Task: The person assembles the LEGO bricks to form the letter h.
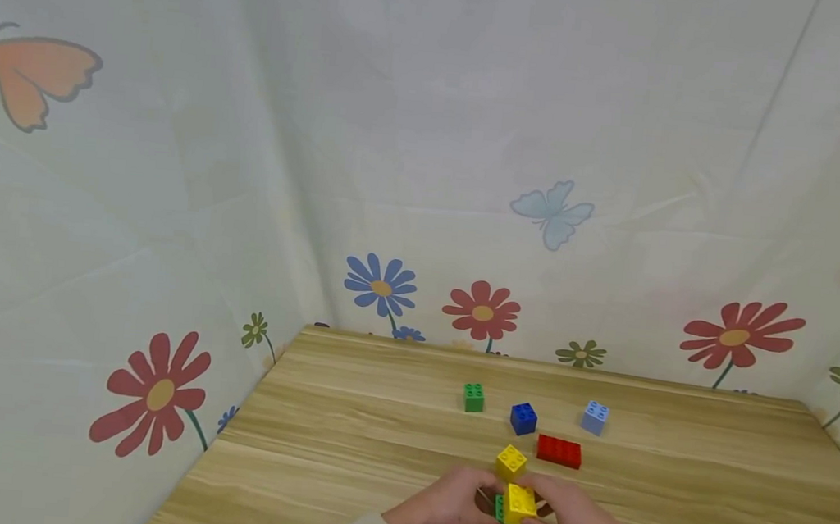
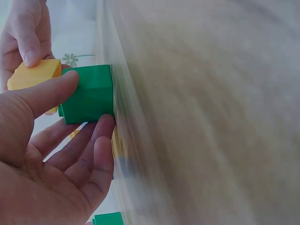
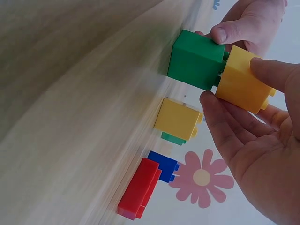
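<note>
My left hand (image 1: pixel 454 505) holds a green toy building brick (image 2: pixel 89 96) by its sides, thumb on one face and fingers on the opposite one. The green brick (image 3: pixel 196 60) stands on the table, studs up. Just above it my right hand (image 1: pixel 579 523) pinches a yellow brick (image 3: pixel 241 78) between thumb and fingers. In the right wrist view the yellow brick is slightly tilted, and green studs show in the narrow gap between the two. From the head view the yellow brick (image 1: pixel 519 504) covers most of the green one.
Beyond my hands, a second yellow brick (image 1: pixel 511 462) is closest. Farther back lie a long red brick (image 1: pixel 559 451), a dark blue brick (image 1: pixel 524 418), a light blue brick (image 1: pixel 595 418) and another green brick (image 1: pixel 473 398). A flowered curtain (image 1: pixel 434 173) borders the wooden table (image 1: pixel 333 420).
</note>
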Tool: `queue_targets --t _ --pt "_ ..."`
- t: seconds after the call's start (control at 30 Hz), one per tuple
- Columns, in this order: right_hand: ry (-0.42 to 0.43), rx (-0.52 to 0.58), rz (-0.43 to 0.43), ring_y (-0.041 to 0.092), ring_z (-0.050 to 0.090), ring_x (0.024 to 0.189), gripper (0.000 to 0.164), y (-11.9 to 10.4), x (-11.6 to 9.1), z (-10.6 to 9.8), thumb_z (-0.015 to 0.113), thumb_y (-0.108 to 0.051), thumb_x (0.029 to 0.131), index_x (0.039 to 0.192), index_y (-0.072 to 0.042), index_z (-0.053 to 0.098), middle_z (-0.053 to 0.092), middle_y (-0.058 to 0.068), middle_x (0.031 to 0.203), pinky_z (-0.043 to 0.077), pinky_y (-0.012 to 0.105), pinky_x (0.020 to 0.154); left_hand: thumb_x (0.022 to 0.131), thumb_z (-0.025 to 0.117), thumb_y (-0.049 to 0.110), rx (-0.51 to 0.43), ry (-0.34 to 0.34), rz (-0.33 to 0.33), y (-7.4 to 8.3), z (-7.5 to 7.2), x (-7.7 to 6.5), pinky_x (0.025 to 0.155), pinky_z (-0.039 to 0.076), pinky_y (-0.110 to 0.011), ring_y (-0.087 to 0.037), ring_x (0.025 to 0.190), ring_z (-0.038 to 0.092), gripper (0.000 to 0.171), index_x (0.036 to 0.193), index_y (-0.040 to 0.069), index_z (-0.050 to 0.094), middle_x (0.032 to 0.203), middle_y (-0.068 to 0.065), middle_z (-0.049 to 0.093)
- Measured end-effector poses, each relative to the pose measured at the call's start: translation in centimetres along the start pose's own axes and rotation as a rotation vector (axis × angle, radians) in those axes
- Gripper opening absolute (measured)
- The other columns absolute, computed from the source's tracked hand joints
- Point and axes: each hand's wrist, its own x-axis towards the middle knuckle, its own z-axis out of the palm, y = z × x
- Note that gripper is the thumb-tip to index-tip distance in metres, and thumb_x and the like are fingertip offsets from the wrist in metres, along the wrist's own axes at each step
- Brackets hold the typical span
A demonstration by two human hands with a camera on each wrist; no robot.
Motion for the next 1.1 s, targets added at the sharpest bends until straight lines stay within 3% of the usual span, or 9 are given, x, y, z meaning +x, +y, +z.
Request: queue_targets --t 0.23,0.5,0.87,1.1 --pt "0.005 -0.024 -0.047 0.005 0.055 0.093 0.043 0.00 0.04 0.11 0.060 -0.039 0.091 0.127 -0.017 0.054 0.057 -0.010 0.119 0.050 0.024 0.079 0.079 0.077 0.010 0.045 -0.029 0.055 0.16 0.08 0.09 0.066 0.049 -0.017 0.001 0.077 0.060 0.026 0.103 0.014 0.068 0.091 0.013 0.063" --pt "-0.007 -0.026 -0.030 0.004 0.055 0.092 0.044 -0.10 0.22 -0.02 0.062 -0.039 0.091 0.128 -0.017 0.054 0.058 -0.008 0.119 0.050 0.023 0.078 0.080 0.077 0.011 0.054 -0.041 0.049 0.05 0.23 0.09 0.066 0.049 -0.017 0.001 0.077 0.059 0.029 0.107 0.015 0.068 0.091 0.014 0.063" --pt "-0.018 -0.026 -0.013 0.005 0.056 0.092 0.049 -0.31 0.31 -0.11 0.057 -0.037 0.094 0.132 -0.008 0.051 0.057 0.003 0.124 0.051 0.026 0.078 0.080 0.077 0.012 0.068 -0.030 0.049 0.29 0.21 -0.08 0.066 0.049 -0.017 0.002 0.077 0.059 0.029 0.107 0.014 0.067 0.090 0.013 0.063" --pt "0.003 -0.059 0.001 0.008 0.056 0.094 0.050 -0.86 0.29 0.00 0.062 -0.037 0.090 0.131 -0.009 0.053 0.058 0.006 0.124 0.052 0.029 0.078 0.078 0.078 0.012 0.087 -0.018 0.056 0.72 0.21 -0.23 0.066 0.049 -0.017 0.002 0.076 0.059 0.025 0.101 0.013 0.067 0.089 0.012 0.064"
